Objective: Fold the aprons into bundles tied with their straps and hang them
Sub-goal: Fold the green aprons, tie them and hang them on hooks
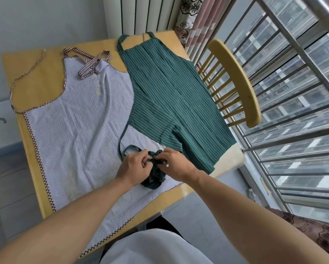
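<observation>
Green bundle (154, 178) at near tabletop (34, 73) edge, on checked apron (74, 130) | left hand (134, 168), right hand (174, 164) fingers pinching its strap (121, 141); advise: cinch tight; striped apron (171, 96) unfolded beyond

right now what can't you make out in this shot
Head view only:
- The green strap knot: fingers of the left hand and right hand cover it.
- The lilac checked apron: its near hem is hidden behind the left forearm.
- The green striped apron: its right edge hangs over the table.
</observation>
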Motion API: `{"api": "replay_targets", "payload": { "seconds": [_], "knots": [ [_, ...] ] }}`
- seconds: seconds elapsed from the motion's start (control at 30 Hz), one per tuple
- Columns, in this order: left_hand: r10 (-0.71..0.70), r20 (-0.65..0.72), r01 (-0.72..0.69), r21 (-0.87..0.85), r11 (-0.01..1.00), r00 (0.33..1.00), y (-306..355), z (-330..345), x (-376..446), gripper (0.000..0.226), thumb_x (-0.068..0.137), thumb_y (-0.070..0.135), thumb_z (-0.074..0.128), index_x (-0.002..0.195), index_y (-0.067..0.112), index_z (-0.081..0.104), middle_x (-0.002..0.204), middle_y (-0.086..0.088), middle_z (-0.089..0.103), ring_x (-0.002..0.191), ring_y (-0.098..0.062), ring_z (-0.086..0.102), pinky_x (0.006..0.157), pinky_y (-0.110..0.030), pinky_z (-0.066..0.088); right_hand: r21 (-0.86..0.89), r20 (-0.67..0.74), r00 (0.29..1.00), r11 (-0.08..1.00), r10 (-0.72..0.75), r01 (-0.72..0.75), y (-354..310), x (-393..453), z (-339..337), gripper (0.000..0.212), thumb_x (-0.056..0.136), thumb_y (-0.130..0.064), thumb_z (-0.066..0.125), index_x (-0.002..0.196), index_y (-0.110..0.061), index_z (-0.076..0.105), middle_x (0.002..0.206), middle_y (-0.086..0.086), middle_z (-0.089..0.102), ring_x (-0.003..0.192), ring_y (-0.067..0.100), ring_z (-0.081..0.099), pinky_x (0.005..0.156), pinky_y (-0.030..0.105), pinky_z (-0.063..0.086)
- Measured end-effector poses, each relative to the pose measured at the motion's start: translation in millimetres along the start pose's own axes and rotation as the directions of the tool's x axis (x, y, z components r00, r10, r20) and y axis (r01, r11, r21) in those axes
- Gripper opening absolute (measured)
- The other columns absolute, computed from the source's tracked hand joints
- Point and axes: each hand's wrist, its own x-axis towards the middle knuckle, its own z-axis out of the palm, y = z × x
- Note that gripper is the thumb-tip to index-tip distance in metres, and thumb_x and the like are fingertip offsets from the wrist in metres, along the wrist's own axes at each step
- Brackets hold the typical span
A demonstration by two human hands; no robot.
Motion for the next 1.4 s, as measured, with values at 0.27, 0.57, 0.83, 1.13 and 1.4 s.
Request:
{"api": "replay_targets", "payload": {
  "seconds": [0.27, 0.57, 0.83, 1.13, 1.4],
  "knots": [
    [-0.306, 0.023, 0.307, -0.026, 0.951, 0.952, 8.5, 6.6, 7.1, 0.023, 0.088, 0.005, 0.060, 0.076, 0.012, 0.042, 0.063, -0.002, 0.045, 0.057, -0.015, 0.040, 0.052, -0.034, 0.039, 0.114, -0.093, 0.987, 0.987, 0.127, -0.116, 3.7, 0.0, 10.6, 0.021, 0.095, -0.003, 0.055, 0.109, -0.014, 0.066, 0.107, 0.003, 0.073, 0.097, 0.022, 0.067, 0.084, 0.037, 0.057],
    [-0.372, 0.291, 0.332, 0.180, 0.926, 0.881, 0.1, -13.6, 0.4, 0.025, 0.102, 0.012, 0.037, 0.085, 0.019, 0.053, 0.078, 0.003, 0.054, 0.066, -0.015, 0.051, 0.056, -0.030, 0.035, 0.090, -0.079, 0.994, 0.994, 0.077, -0.070, 16.3, 4.2, 11.6, 0.024, 0.097, -0.013, 0.066, 0.119, -0.017, 0.076, 0.106, 0.002, 0.071, 0.094, 0.018, 0.063, 0.083, 0.024, 0.048],
    [-0.458, 0.477, 0.556, -0.080, 0.828, 0.750, -11.2, -21.3, -14.4, 0.048, 0.103, 0.043, 0.046, 0.062, 0.021, 0.031, 0.055, 0.008, 0.030, 0.051, -0.008, 0.031, 0.056, -0.030, 0.030, 0.051, -0.105, 0.987, 0.991, 0.126, -0.121, 19.1, -9.1, 17.7, 0.017, 0.096, -0.017, 0.069, 0.110, -0.018, 0.079, 0.100, -0.002, 0.073, 0.087, 0.012, 0.063, 0.083, 0.027, 0.054],
    [-0.617, 0.369, 0.585, 0.208, 0.784, 0.695, -27.4, -37.9, -21.7, 0.053, 0.105, 0.040, 0.046, 0.055, 0.024, 0.040, 0.052, 0.009, 0.041, 0.051, -0.013, 0.041, 0.054, -0.028, 0.030, 0.065, -0.126, 0.939, 0.947, 0.319, -0.313, 34.9, -12.4, 23.8, 0.019, 0.096, -0.007, 0.067, 0.101, -0.020, 0.080, 0.099, -0.008, 0.075, 0.088, 0.010, 0.068, 0.077, 0.026, 0.057],
    [-0.612, 0.289, 0.663, -0.128, 0.738, 0.736, -11.6, -43.1, -7.8, 0.040, 0.100, 0.029, 0.062, 0.065, 0.009, 0.059, 0.058, 0.005, 0.054, 0.054, -0.008, 0.049, 0.054, -0.023, 0.039, 0.022, 0.026, 0.936, 0.936, 0.350, -0.350, 45.1, -15.9, 6.3, 0.015, 0.100, -0.022, 0.064, 0.104, -0.029, 0.077, 0.094, -0.017, 0.070, 0.084, 0.011, 0.068, 0.073, 0.034, 0.059]
  ]
}}
